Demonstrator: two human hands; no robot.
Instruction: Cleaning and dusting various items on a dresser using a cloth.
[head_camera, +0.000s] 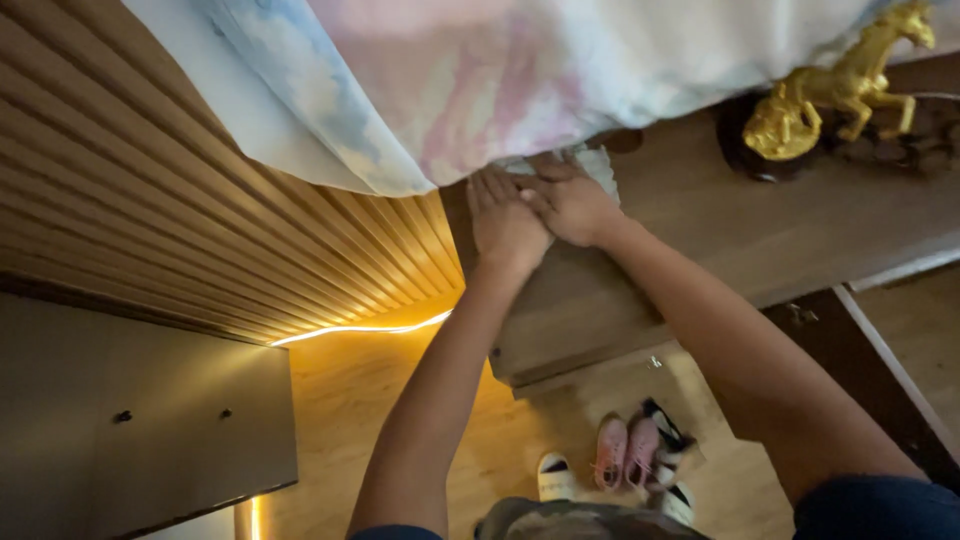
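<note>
Looking down through the head camera, I see my left hand (503, 222) lying flat, fingers stretched out straight and close together, palm down on the wooden ledge (700, 250). My right hand (572, 205) sits just beside it, touching it at the thumb side, its fingers curled over a crumpled white cloth (597, 163) that shows just beyond the knuckles. I cannot tell how firmly those fingers grip the cloth, since their tips are tucked under.

Right past the fingertips of both hands hangs the edge of a pastel bed sheet (480, 80), washed in blue, pink and cream; it drapes down over the ledge and hides the far side of the cloth. Well off to the right of my right fingers a golden horse figurine (840, 90) stands on a dark round base (750, 150) on the same ledge.

Left of my left fingers runs a ribbed wooden panel (200, 200), with a thin glowing light strip (360, 328) along its lower edge. Far below the hands, near my own white shoes (556, 476), a pair of pink sneakers (625, 452) rests on the wooden floor (360, 400).
</note>
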